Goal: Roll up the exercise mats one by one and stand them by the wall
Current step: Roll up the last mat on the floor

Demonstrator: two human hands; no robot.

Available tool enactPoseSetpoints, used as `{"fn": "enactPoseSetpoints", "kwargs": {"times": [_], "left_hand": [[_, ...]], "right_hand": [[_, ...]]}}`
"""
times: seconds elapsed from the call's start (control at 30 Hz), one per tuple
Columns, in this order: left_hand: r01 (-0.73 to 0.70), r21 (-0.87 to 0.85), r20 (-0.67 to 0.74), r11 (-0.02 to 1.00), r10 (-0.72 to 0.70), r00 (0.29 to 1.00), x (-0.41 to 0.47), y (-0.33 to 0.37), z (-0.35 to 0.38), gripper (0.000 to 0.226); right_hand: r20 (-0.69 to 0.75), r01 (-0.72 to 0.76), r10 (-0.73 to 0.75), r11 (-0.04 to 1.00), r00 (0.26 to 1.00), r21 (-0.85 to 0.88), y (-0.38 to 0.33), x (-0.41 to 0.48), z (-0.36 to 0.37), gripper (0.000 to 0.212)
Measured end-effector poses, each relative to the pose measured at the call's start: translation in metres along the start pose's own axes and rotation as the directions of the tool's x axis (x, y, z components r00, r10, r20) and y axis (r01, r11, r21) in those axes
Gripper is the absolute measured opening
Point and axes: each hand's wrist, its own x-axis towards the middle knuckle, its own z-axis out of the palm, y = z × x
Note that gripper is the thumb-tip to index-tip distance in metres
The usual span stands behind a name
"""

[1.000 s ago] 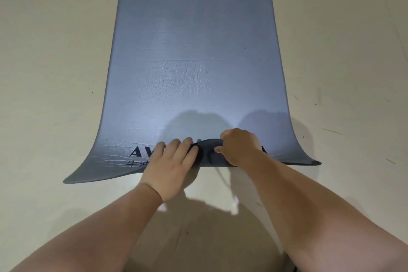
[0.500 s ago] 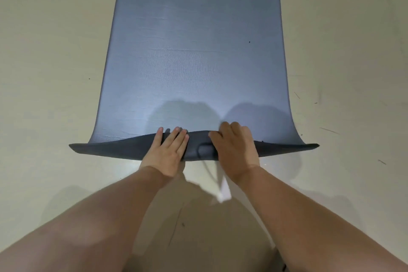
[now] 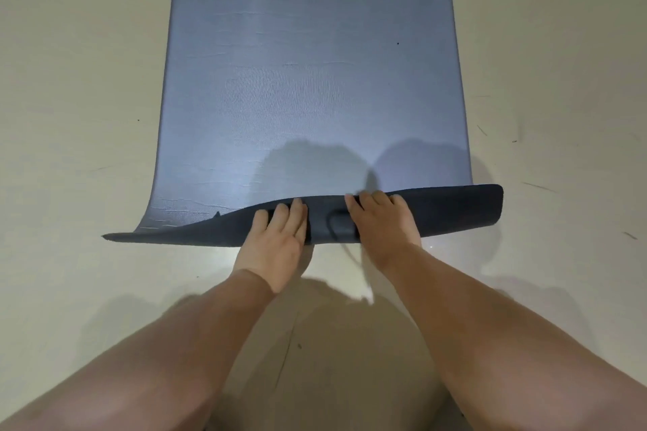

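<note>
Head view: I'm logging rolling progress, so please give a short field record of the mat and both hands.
mat: blue-grey foam exercise mat, spread lengthwise on the pale floor
near edge: turned over, dark underside up; taller at right, tapering flat at left
left hand: straight fingers press on the near edge
right hand: lies on the near edge; grip unclear
roll: barely begun

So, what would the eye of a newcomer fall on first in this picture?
The long blue-grey exercise mat fills the middle, lying flat on the pale floor. At its near end, the left hand and the right hand rest side by side on the dark folded-over edge.
</note>
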Motion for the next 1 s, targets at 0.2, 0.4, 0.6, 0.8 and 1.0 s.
{"fn": "enactPoseSetpoints", "kwargs": {"times": [0.2, 0.4, 0.6, 0.8, 1.0], "left_hand": [[0.082, -0.1, -0.056, 0.992, -0.088, 0.995, 0.002, 0.0, 0.013, 0.076], [0.094, -0.171, -0.026, 0.981, -0.1, 0.995, 0.022, -0.008, -0.006, 0.065], [0.135, -0.431, -0.009, 0.892, -0.154, 0.988, 0.037, -0.016, -0.014, 0.034], [0.133, -0.59, 0.328, 0.797, 0.085, 0.941, 0.044, -0.044, -0.049, 0.01], [0.254, -0.589, 0.572, 0.767, 0.174, 0.802, 0.043, -0.038, -0.05, 0.017]], "right_hand": [[-0.019, -0.005, 0.006, 0.999, 1.0, 0.048, -0.002, -0.002, 0.008, 0.078], [-0.005, -0.003, 0.003, 0.999, 1.0, 0.053, -0.004, 0.001, 0.004, 0.054], [0.086, -0.04, 0.017, 0.961, 0.996, 0.275, 0.016, 0.015, -0.024, 0.02], [0.256, -0.068, -0.069, 0.869, 0.964, 0.491, 0.033, 0.01, -0.046, 0.011], [0.363, -0.146, -0.133, 0.75, 0.922, 0.645, 0.031, -0.004, -0.03, 0.027]]}}
